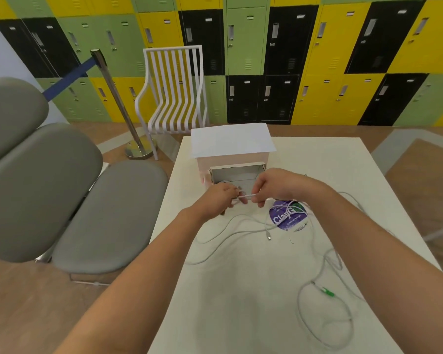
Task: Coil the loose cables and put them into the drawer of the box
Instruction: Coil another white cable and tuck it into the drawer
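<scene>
Item: thin white cable (244,196), a short stretch drawn taut between two hands just in front of the open drawer, the rest trailing loose over the white desk (241,290); likely held so to start a coil.
Left hand (219,199): fingers curled, pinching the cable.
Right hand (273,186): fingertips pinching the same cable beside it.
Container: small white cardboard box (232,143), at the desk's far edge; its drawer (234,173) pulled out toward the person. A pale loop seems to lie inside; contents otherwise unclear.
Also loose: grey cable with green connector (327,291), near right, uncoiled.
Beneath the cables: round purple sticker (285,217).
</scene>
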